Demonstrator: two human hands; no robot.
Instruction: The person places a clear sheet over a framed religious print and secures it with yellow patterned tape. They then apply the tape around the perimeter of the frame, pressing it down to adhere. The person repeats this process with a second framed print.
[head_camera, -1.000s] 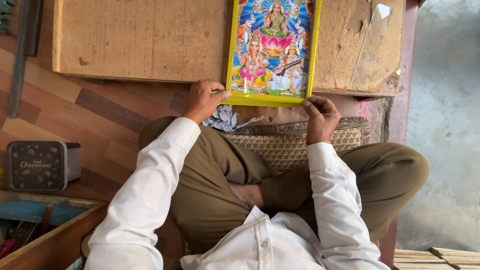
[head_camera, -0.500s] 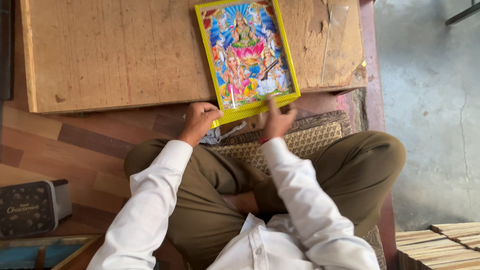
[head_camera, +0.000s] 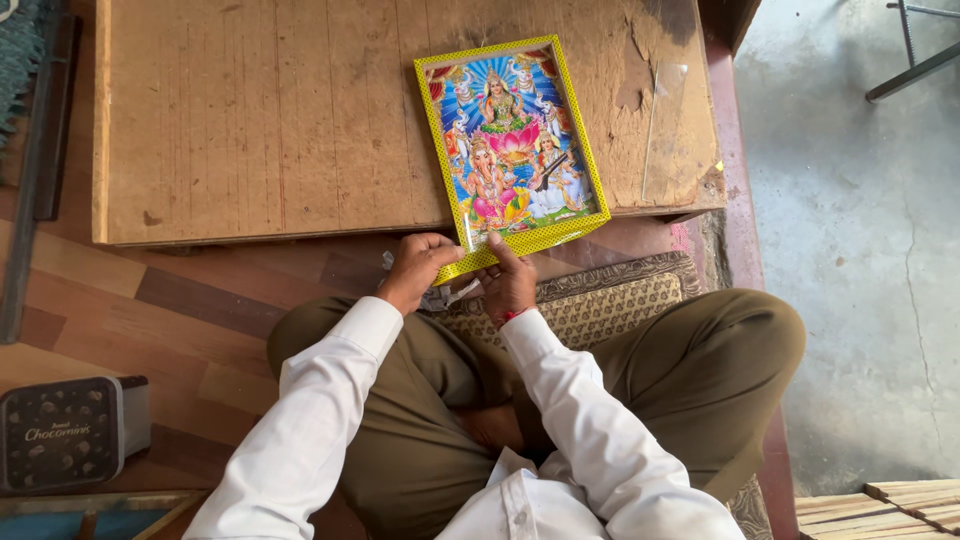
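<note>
A colourful printed picture in a yellow frame (head_camera: 512, 140) lies tilted on a low wooden board (head_camera: 250, 120), its near edge hanging over the board's front. My left hand (head_camera: 418, 268) grips the frame's near left corner. My right hand (head_camera: 507, 282) holds the near edge beside it, fingers on the yellow border. Both arms are in white sleeves. I sit cross-legged in olive trousers on a woven mat (head_camera: 600, 300).
A clear glass strip (head_camera: 665, 130) lies on the board's right side. A dark tin box (head_camera: 65, 435) sits at the lower left on the patterned floor. Wooden slats (head_camera: 880, 505) lie at the lower right, by bare concrete floor (head_camera: 860, 250).
The frame has turned from nearly straight to tilted clockwise. My right hand slid from the frame's right corner toward the left hand. The view widened.
</note>
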